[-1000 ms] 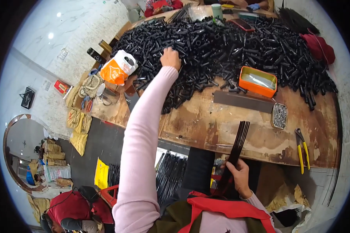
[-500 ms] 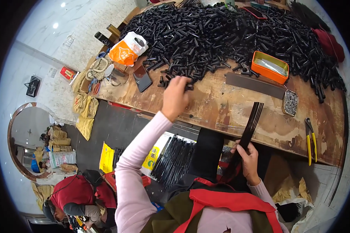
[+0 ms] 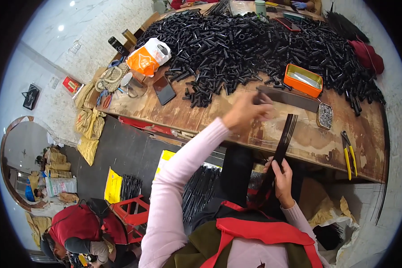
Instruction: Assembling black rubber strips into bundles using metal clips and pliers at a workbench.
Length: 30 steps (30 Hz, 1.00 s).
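My left hand [image 3: 248,108] is over the front of the table, closed around a short black tubular piece [image 3: 257,98] that shows only in part between the fingers. Just beyond it spreads a large heap of similar short black tubes [image 3: 219,44]. My right hand [image 3: 282,177], near the table's front edge, grips a bundle of long thin black rods [image 3: 285,142]. The bundle stands tilted up over the edge, its upper tips fanned slightly apart. Its lower part runs down toward my lap, where it darkens and is hard to make out.
On the wooden table [image 3: 205,117] lie a phone [image 3: 164,90], an orange tin [image 3: 303,80], a grey bar [image 3: 290,98], a tray of small metal bits [image 3: 324,116] and yellow-handled pliers [image 3: 349,155]. Black rods [image 3: 201,190] lie below. Another person [image 3: 82,225] bends at lower left.
My left hand has moved right and away from the heap's near edge, carrying a black tube toward the rod bundle. My right hand keeps its grip; the view has shifted slightly.
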Tool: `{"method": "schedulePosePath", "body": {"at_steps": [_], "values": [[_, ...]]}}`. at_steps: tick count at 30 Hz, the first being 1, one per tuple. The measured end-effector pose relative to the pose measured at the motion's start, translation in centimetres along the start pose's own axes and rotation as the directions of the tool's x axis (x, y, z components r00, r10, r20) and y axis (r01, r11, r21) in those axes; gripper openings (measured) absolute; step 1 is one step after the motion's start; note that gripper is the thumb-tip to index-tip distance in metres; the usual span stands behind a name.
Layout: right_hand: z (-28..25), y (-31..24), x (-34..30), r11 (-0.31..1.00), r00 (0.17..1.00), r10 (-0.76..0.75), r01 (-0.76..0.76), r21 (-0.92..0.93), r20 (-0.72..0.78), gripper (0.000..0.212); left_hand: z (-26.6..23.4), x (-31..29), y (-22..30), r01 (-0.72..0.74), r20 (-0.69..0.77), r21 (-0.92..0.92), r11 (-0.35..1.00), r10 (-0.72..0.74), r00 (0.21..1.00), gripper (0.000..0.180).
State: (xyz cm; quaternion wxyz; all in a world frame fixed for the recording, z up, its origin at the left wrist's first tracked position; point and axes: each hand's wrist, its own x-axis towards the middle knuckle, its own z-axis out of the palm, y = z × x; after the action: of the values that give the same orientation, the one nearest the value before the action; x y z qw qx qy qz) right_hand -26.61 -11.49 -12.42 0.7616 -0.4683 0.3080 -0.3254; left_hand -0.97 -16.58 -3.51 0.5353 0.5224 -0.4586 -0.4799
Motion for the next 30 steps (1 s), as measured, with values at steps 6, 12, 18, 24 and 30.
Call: {"method": "schedulePosePath", "body": {"at_steps": [6, 12, 18, 24, 30], "values": [[1.7, 0.2, -1.4, 0.976, 0.976, -0.195, 0.202, -0.076, 0.098, 0.040, 10.3, -5.0, 5.9, 0.202, 0.322, -0.282, 0.938, -0.106, 0.941, 0.025], [3.8, 0.8, -7.7, 0.992, 0.996, -0.078, 0.082, 0.095, -0.041, 0.019, 9.6, -15.4, 11.6, -0.292, 0.233, -0.039, 0.956, 0.292, 0.927, 0.013], [5.3, 0.0, -9.9, 0.992, 0.992, 0.115, -0.117, 0.051, 0.047, 0.014, 5.5, -18.0, -0.6, -0.069, -0.414, -0.363, 0.929, -0.094, 0.906, 0.025], [6.2, -0.1, -10.4, 0.995, 0.994, 0.095, -0.096, 0.022, 0.046, 0.013, 7.7, -18.6, -4.7, -0.363, -0.609, -0.370, 0.855, 0.072, 0.790, 0.026], [5.8, 0.3, -10.2, 0.995, 0.996, 0.075, -0.078, 0.056, 0.053, 0.017, 10.0, -17.1, -4.0, -0.404, -0.734, -0.321, 0.857, 0.045, 0.678, 0.029]]}}
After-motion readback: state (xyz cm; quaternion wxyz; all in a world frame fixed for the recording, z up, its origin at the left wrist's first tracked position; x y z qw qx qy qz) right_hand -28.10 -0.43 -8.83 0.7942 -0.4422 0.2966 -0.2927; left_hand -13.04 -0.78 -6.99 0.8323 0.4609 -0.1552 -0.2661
